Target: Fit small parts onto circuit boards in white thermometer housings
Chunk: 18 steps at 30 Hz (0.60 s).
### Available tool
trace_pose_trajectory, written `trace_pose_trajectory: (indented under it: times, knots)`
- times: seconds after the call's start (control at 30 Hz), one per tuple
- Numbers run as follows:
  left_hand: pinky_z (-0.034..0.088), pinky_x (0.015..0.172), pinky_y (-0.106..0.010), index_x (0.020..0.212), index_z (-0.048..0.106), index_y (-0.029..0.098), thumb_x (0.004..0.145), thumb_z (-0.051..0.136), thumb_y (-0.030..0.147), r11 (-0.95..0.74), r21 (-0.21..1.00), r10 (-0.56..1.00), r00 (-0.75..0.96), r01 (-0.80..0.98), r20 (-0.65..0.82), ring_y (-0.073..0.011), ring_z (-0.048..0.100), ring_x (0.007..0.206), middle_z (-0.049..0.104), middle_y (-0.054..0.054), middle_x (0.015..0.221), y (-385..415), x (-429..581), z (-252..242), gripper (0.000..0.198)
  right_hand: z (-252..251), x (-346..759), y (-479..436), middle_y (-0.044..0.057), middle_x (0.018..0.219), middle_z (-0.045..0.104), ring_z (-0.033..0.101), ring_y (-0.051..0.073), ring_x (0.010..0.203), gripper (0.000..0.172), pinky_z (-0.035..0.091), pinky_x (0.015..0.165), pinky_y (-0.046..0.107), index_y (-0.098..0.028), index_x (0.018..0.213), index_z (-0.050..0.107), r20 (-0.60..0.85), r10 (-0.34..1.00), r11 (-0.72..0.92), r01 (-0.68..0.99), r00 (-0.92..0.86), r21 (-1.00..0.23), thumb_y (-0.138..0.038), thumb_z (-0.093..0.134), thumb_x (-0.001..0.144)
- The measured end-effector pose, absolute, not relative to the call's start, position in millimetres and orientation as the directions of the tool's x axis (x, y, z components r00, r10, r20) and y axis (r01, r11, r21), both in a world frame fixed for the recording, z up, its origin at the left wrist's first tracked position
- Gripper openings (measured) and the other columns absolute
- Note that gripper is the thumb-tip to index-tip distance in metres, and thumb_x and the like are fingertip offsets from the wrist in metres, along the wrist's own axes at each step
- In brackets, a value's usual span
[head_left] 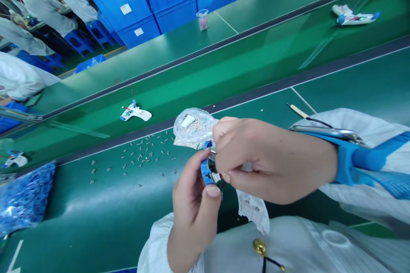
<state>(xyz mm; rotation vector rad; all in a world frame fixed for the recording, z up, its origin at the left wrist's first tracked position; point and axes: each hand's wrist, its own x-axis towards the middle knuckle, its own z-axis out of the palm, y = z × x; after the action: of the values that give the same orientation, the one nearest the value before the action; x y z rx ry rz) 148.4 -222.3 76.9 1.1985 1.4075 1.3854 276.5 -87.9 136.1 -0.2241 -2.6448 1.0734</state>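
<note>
Near the middle of the head view, a small blue and white assembly (207, 172) with dark and red parts is pinched between the thumb and fingers of my left hand (196, 204). My right hand (253, 158) is closed against its right side, with a short metal piece (212, 151) showing at the fingers; what the fingertips grip is mostly hidden. Just behind my hands lies a clear plastic bag (192, 126) of tiny parts. Several small metal pieces (145, 153) are scattered on the green table to the left.
A green belt (224, 72) runs behind the table (105, 209), carrying white and blue assemblies (136, 113). A bag of blue parts (27, 196) lies at left, a wooden-handled tool (298, 111) at right. Blue crates (169, 0), a cup (203, 21) and people stand beyond.
</note>
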Motion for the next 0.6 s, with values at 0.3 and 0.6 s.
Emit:
trace_pose_trajectory:
  times: [0.3,0.6]
  knots:
    - [0.046,0.062,-0.031,0.140,0.019,0.034,0.096,0.042,0.035,0.037,0.804,0.996,-0.092,0.594,0.022,-0.0208,0.064,0.074,0.062,-0.007,0.108,-227.1,147.2,88.0,0.050,134.9,276.9,-91.0,0.000,0.047,0.033,0.024,0.012,0.056,0.032,0.024,0.063,0.031,-0.016,0.046,0.027,0.079,0.268,0.742,0.153,-0.960,-0.653,-0.015,0.041,0.075]
    - [0.050,0.063,-0.028,0.136,0.026,0.029,0.097,0.042,0.031,0.104,0.900,0.994,-0.073,0.424,-0.081,-0.0186,0.067,0.073,0.067,-0.005,0.097,-226.2,150.2,94.6,0.043,137.6,280.3,-95.5,0.001,0.047,0.035,0.021,0.013,0.056,0.036,0.024,0.068,0.035,-0.016,0.046,0.034,0.078,0.256,0.818,0.173,-0.963,-0.549,-0.018,0.043,0.081]
